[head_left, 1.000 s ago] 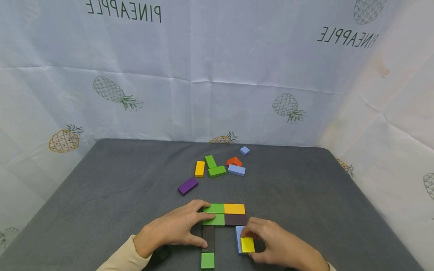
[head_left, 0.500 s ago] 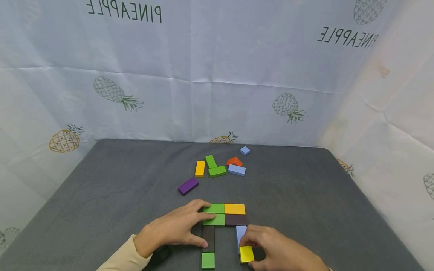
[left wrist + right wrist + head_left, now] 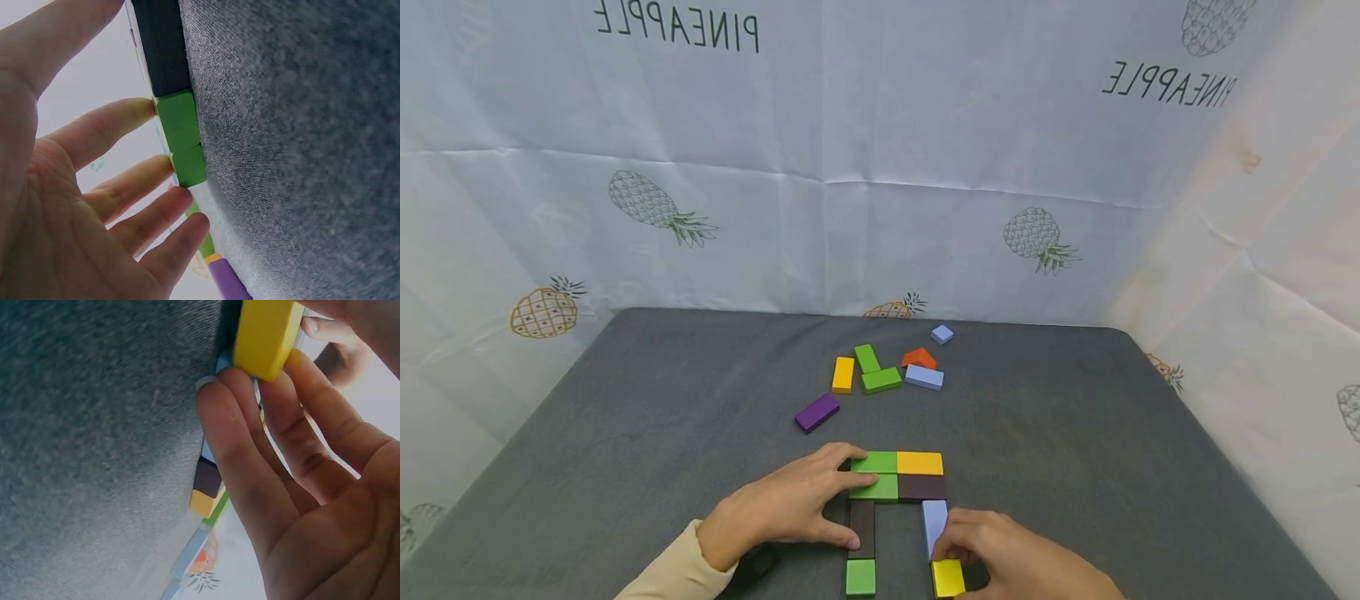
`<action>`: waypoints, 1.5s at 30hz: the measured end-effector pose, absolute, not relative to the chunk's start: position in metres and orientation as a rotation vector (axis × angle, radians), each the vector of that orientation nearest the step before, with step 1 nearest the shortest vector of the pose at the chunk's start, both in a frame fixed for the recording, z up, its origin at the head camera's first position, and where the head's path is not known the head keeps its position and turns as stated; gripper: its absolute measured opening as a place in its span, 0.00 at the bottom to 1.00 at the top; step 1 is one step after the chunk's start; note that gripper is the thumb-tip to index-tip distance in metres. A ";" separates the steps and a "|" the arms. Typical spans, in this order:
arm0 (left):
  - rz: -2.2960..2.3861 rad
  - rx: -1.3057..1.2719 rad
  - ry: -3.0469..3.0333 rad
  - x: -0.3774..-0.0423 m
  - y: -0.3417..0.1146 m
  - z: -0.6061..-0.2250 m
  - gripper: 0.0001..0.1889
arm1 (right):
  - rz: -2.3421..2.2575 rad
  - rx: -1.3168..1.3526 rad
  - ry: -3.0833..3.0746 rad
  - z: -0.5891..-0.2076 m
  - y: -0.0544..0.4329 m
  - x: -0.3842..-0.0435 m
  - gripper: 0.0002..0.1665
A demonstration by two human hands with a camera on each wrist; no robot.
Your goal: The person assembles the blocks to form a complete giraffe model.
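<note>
Counter (image 3: 1075, 433): dark grey, its far corners rounded.
Backdrop (image 3: 880, 100): creased white cloth hangs behind.
Prints: pineapples (image 3: 544, 312), mirrored lettering (image 3: 677, 27).

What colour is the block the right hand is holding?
The block in the right hand is yellow; it shows best in the right wrist view.

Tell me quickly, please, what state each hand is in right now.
Left hand: open, touching a green block.
Right hand: closed, holding the yellow block.
</note>
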State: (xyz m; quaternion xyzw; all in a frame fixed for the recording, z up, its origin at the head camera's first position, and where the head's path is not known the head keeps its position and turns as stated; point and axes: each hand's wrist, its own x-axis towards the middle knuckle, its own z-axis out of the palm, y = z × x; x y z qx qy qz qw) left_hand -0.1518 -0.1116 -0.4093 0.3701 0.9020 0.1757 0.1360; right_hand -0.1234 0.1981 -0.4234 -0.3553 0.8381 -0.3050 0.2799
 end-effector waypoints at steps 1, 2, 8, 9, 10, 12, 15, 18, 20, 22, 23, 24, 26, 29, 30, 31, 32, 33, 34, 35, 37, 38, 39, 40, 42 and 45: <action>0.514 1.070 2.609 -0.152 -0.112 -0.409 0.36 | -0.810 -0.969 2.258 -0.426 0.199 -0.124 0.22; 0.514 1.069 2.608 -0.152 -0.112 -0.409 0.35 | -0.795 -0.995 2.267 -0.427 0.200 -0.124 0.22; 0.513 1.067 2.606 -0.152 -0.112 -0.409 0.35 | -0.745 -0.974 2.317 -0.413 0.194 -0.117 0.21; 0.513 1.067 2.606 -0.152 -0.112 -0.409 0.35 | -0.742 -0.957 2.325 -0.410 0.193 -0.115 0.21; 0.511 1.069 2.608 -0.152 -0.112 -0.410 0.35 | -0.727 -0.961 2.335 -0.408 0.192 -0.114 0.22; 0.512 1.074 2.610 -0.152 -0.112 -0.410 0.36 | -0.716 -0.956 2.342 -0.406 0.191 -0.113 0.23; 0.513 1.076 2.610 -0.152 -0.112 -0.409 0.36 | -0.734 -0.960 2.334 -0.405 0.191 -0.113 0.22; 0.516 1.074 2.608 -0.152 -0.112 -0.408 0.36 | -0.759 -0.996 2.326 -0.406 0.192 -0.113 0.22; 0.520 1.071 2.603 -0.152 -0.111 -0.408 0.36 | -0.769 -1.020 2.326 -0.406 0.193 -0.113 0.21; 0.525 1.067 2.599 -0.152 -0.111 -0.407 0.36 | -0.765 -1.029 2.330 -0.407 0.193 -0.113 0.21; 0.528 1.063 2.597 -0.152 -0.111 -0.407 0.36 | -0.759 -1.029 2.334 -0.407 0.193 -0.113 0.21; 0.527 1.061 2.595 -0.152 -0.111 -0.407 0.36 | -0.755 -1.026 2.336 -0.407 0.193 -0.113 0.21; 0.524 1.062 2.596 -0.152 -0.111 -0.407 0.36 | -0.742 -1.010 2.340 -0.407 0.193 -0.113 0.21; 0.517 1.059 2.599 -0.152 -0.111 -0.407 0.36 | -0.730 -0.991 2.339 -0.406 0.192 -0.114 0.22; 0.515 1.059 2.600 -0.152 -0.111 -0.408 0.36 | -0.727 -0.986 2.337 -0.406 0.192 -0.114 0.22; 0.513 1.058 2.600 -0.152 -0.112 -0.408 0.36 | -0.723 -0.986 2.337 -0.406 0.192 -0.114 0.22; 0.514 1.055 2.600 -0.153 -0.112 -0.409 0.36 | -0.722 -0.988 2.335 -0.406 0.192 -0.114 0.22; 0.511 1.056 2.602 -0.153 -0.112 -0.409 0.36 | -0.722 -0.992 2.334 -0.406 0.191 -0.114 0.22; 0.510 1.056 2.602 -0.153 -0.112 -0.409 0.36 | -0.723 -0.996 2.332 -0.407 0.191 -0.114 0.23; 0.510 1.056 2.602 -0.153 -0.112 -0.409 0.36 | -0.727 -0.997 2.329 -0.407 0.191 -0.115 0.23; 0.511 1.056 2.603 -0.153 -0.112 -0.409 0.35 | -0.734 -1.002 2.323 -0.407 0.192 -0.115 0.23; 0.511 1.056 2.604 -0.153 -0.112 -0.409 0.35 | -0.727 -1.006 2.325 -0.407 0.191 -0.115 0.23; 0.511 1.056 2.603 -0.153 -0.112 -0.409 0.35 | -0.720 -1.006 2.324 -0.407 0.191 -0.115 0.23; 0.512 1.054 2.603 -0.153 -0.112 -0.409 0.35 | -0.714 -1.004 2.322 -0.407 0.191 -0.115 0.23; 0.512 1.055 2.603 -0.153 -0.112 -0.409 0.35 | -0.702 -0.998 2.320 -0.406 0.191 -0.115 0.23; 0.509 1.056 2.603 -0.153 -0.112 -0.409 0.35 | -0.701 -0.992 2.317 -0.406 0.190 -0.115 0.22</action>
